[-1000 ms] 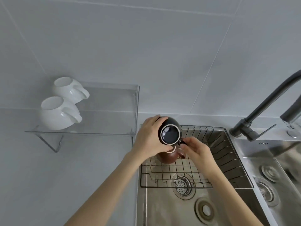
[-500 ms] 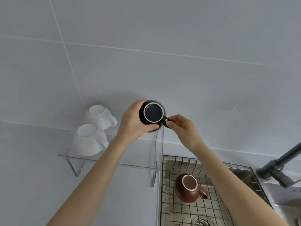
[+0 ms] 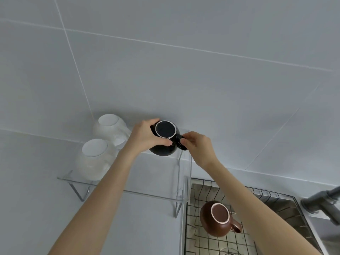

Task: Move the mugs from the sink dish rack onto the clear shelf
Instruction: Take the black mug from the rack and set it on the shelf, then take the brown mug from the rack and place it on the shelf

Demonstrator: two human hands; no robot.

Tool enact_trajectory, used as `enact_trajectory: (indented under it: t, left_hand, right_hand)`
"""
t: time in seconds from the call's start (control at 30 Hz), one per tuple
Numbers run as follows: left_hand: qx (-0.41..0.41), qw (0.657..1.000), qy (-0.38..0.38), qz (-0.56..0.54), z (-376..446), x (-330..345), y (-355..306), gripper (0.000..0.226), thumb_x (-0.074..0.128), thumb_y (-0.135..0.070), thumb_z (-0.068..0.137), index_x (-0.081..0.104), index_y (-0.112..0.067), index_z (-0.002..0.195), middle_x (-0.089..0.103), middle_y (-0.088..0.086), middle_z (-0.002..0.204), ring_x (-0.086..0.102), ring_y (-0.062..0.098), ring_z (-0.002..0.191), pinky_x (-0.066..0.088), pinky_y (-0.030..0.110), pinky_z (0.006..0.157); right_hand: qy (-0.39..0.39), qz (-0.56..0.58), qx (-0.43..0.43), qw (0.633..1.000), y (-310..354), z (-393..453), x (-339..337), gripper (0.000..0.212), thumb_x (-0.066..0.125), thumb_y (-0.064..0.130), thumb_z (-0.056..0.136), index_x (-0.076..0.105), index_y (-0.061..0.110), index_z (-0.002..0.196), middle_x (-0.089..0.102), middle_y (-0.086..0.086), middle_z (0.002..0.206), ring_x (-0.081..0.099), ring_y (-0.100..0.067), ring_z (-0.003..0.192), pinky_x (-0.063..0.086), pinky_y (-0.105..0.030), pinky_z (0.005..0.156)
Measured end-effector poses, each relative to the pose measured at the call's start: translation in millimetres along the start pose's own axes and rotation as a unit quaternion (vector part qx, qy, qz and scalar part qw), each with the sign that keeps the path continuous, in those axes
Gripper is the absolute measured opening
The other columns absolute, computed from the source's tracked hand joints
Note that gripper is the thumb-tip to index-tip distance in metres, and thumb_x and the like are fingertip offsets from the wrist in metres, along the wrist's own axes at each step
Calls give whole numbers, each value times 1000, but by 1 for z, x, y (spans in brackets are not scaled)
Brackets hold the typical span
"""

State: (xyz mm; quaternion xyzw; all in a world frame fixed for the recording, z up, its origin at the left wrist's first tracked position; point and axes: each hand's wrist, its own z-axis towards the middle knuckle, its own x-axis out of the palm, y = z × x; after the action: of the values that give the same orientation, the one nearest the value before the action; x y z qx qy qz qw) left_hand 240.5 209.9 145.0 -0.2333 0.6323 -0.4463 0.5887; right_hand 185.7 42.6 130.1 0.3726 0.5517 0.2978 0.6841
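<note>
An upside-down black mug [image 3: 165,138] is over the right end of the clear shelf [image 3: 152,173], near the wall. My left hand [image 3: 145,138] grips its round body from the left. My right hand [image 3: 197,147] pinches its handle from the right. Whether the mug rests on the shelf I cannot tell. Two white mugs [image 3: 110,128] [image 3: 94,157] stand upside down on the shelf's left half. A brown mug [image 3: 218,219] sits upside down in the wire dish rack [image 3: 272,201] in the sink, below my right forearm.
A grey tiled wall [image 3: 184,70] rises right behind the shelf. The dark faucet [image 3: 323,201] sticks in at the right edge, beside the rack. The shelf's right end wall [image 3: 186,173] stands next to the sink.
Both hands have carried the black mug a little lower and onto the shelf's right end. The camera has tilted slightly; the brown mug stays in the rack.
</note>
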Motion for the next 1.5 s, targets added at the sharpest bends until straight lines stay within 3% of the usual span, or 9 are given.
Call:
enact_trajectory:
  t: [0.13,0.3,0.5,0.67,0.77,0.87,1.07,1.2,1.5]
  left_hand:
    - [-8,1000,-1,2,3,6,2,47,83,-31,44,67,-21,88,73,1,88,65,19,88,51,31,77]
    - [-18,1000,-1,-15,6,13,7,46,83,-26,52,67,-25,95,73,-4,94,64,13,92,49,27,79]
    - [-40,999,5,-33,6,18,11,44,81,-26,58,65,-29,99,70,-7,99,62,12,97,44,17,75]
    - [-46,999,-4,22,2,23,0,74,76,-21,66,42,-16,132,53,1,129,47,19,121,37,27,94]
    - [22,994,-40,102,-8,34,-19,80,74,-19,68,34,-13,137,34,9,148,28,22,138,26,30,107]
    - [111,989,-47,86,-32,55,-44,69,71,-18,70,41,-13,132,38,10,145,32,23,136,25,29,108]
    - [192,977,86,26,-96,119,-63,56,66,-21,76,47,-18,128,52,1,134,49,14,122,34,21,103]
    - [101,968,222,57,-125,172,-35,73,68,-25,75,30,-20,138,37,1,145,36,16,132,26,22,105]
    - [-43,943,291,152,-121,243,30,104,76,-23,68,6,-14,144,4,13,156,8,27,144,13,37,116]
  right_hand:
    - [-20,-10,-10,1000,1,2,1,26,53,1,87,61,-1,111,70,-17,105,63,-26,96,43,-6,72]
    - [-19,-44,-30,998,-3,6,-2,22,52,-1,86,65,0,104,71,-17,102,59,-18,84,39,6,61]
    - [1,-64,-32,997,-2,8,-1,29,46,-3,87,63,3,109,70,-16,108,61,-30,102,41,-17,78]
    - [4,-56,-15,998,-9,-4,-20,39,39,-5,89,54,8,124,64,-12,123,56,-20,118,33,-7,88]
    - [-22,-23,9,999,-19,-19,-42,36,41,-3,90,55,7,122,64,-11,121,57,-18,115,37,-15,95]
    - [-38,-9,41,998,-38,-39,-60,33,45,0,91,55,7,121,64,-11,119,59,-18,112,40,-21,95]
    - [-29,-27,159,986,-98,-91,-75,35,48,6,89,52,10,124,62,-11,122,56,-19,104,43,-21,80]
    - [1,-84,232,969,-140,-128,-68,38,50,11,89,50,8,127,59,-13,129,54,-25,118,40,-32,98]
    - [15,-99,279,955,-195,-164,-48,28,56,13,85,62,15,112,69,-3,108,58,-14,93,42,-24,80]
